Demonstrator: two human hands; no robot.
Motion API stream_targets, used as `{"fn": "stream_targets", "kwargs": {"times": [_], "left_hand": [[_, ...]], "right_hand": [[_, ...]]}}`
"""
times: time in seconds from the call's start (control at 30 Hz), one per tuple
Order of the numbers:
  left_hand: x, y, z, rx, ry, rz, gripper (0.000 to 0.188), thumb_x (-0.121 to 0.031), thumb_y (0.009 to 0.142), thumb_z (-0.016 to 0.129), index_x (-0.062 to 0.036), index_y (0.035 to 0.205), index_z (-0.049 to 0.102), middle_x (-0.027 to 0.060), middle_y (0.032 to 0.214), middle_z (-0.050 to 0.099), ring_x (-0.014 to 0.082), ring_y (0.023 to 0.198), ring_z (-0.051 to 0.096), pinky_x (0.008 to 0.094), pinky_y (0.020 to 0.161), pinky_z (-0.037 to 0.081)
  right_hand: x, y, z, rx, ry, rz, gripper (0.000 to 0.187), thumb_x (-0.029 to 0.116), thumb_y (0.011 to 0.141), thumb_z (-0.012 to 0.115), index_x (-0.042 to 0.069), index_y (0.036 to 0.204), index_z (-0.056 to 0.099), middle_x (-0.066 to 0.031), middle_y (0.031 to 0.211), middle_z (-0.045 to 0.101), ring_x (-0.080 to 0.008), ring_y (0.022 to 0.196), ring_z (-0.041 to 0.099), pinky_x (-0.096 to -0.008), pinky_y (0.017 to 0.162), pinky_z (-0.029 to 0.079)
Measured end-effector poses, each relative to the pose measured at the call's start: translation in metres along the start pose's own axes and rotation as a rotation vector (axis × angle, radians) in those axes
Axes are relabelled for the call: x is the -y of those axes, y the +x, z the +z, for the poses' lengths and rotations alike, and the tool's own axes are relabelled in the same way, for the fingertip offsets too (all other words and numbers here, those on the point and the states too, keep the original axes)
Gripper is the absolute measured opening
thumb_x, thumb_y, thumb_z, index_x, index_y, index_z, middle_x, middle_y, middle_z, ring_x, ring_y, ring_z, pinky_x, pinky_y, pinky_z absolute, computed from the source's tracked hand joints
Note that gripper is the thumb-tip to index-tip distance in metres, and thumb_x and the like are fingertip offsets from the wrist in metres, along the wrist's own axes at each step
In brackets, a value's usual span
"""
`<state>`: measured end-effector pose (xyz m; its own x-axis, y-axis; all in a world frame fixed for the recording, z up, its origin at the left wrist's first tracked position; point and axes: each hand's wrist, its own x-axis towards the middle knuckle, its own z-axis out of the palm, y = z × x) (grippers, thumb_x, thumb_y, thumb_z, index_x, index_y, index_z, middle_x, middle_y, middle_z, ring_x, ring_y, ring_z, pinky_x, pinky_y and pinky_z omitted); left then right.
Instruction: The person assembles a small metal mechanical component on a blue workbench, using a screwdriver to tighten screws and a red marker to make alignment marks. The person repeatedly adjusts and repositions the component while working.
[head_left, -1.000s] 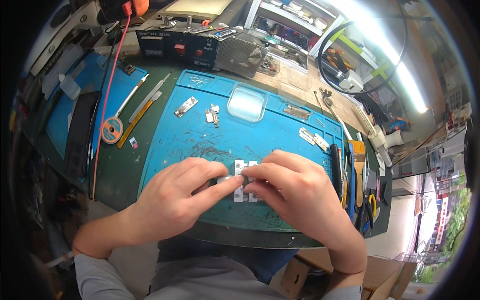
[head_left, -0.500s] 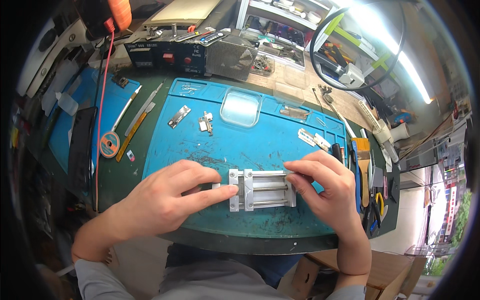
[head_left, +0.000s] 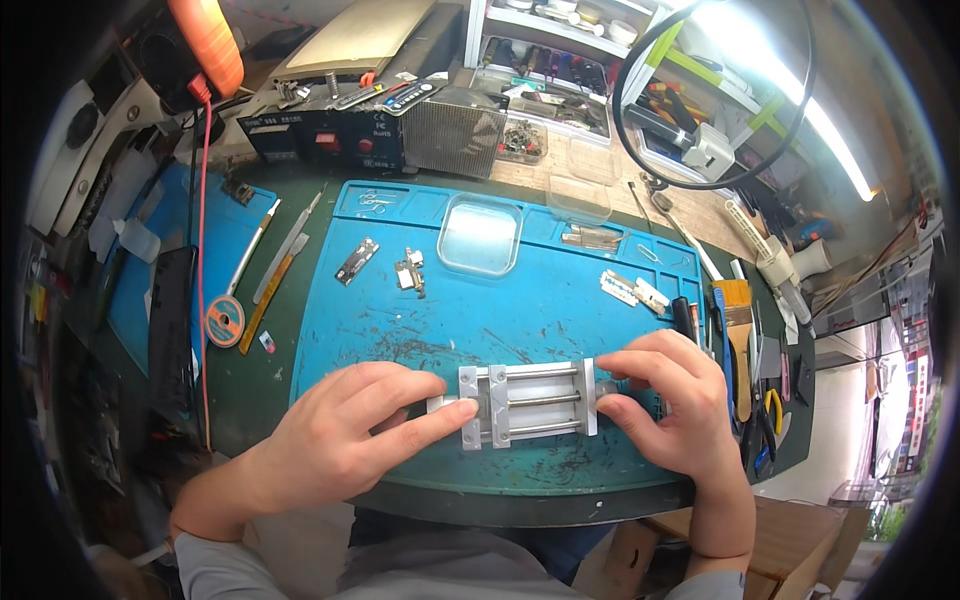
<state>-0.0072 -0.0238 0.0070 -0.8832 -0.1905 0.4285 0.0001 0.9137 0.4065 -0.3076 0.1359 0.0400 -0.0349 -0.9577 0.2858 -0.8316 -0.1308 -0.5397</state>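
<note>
While its long axis runs left to right across the near part of the blue rubber work mat (head_left: 520, 320), the small silver metal clamp jig with two parallel rods (head_left: 525, 403) lies flat, its two upright plates close together toward the left end and a third plate at the right end. It sits directly between the two hands, touching both. The left hand (head_left: 345, 430) is curled beside the jig's left end, its index finger stretched along the near edge and pressing against the leftmost plate. The right hand (head_left: 670, 405) pinches the knob end at the right between thumb and fingertips, the other fingers bent over the mat. Farther up the mat, well apart from the jig, stand a clear square plastic tray (head_left: 481, 234), small loose metal parts (head_left: 408, 272) and a grey flat metal strip (head_left: 357, 261). A row of hand tools (head_left: 735, 345) lies just beyond the right hand along the mat's right edge, and a round solder spool (head_left: 224, 321) rests left of the mat on the green tabletop (head_left: 250, 400).
</note>
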Motion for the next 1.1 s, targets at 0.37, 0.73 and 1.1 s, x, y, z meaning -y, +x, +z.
{"fn": "stream_targets", "kwargs": {"times": [0.37, 0.73, 1.1], "left_hand": [[0.000, 0.000, -0.001, 0.003, 0.022, 0.005, 0.059, 0.009, 0.081, 0.074, -0.0104, 0.136, 0.076, 0.0089, 0.121, 0.066, 0.0244, 0.103, 0.066, 0.0371, 0.084, 0.059], [-0.005, -0.003, 0.000, 0.001, 0.077, -0.029, 0.067, 0.013, 0.076, 0.071, -0.0156, 0.136, 0.077, 0.0100, 0.134, 0.063, 0.0260, 0.116, 0.063, 0.0380, 0.096, 0.060], [-0.006, -0.004, -0.001, -0.002, 0.144, -0.013, 0.067, 0.012, 0.076, 0.072, -0.0164, 0.136, 0.078, 0.0084, 0.134, 0.063, 0.0254, 0.118, 0.063, 0.0385, 0.099, 0.058]], "right_hand": [[-0.012, 0.001, -0.017, 0.176, -0.003, -0.040, 0.028, 0.019, 0.085, 0.090, 0.009, 0.107, 0.077, -0.0077, 0.097, 0.072, -0.0287, 0.084, 0.072, -0.0388, 0.070, 0.058], [-0.014, -0.002, -0.015, 0.172, -0.056, -0.030, 0.023, 0.019, 0.092, 0.086, 0.010, 0.111, 0.079, -0.0054, 0.089, 0.071, -0.0238, 0.071, 0.069, -0.0345, 0.061, 0.054], [-0.012, 0.000, -0.026, 0.272, 0.015, 0.014, 0.021, 0.020, 0.093, 0.085, 0.007, 0.109, 0.081, -0.0042, 0.075, 0.068, -0.0196, 0.063, 0.066, -0.0333, 0.057, 0.050]]}}
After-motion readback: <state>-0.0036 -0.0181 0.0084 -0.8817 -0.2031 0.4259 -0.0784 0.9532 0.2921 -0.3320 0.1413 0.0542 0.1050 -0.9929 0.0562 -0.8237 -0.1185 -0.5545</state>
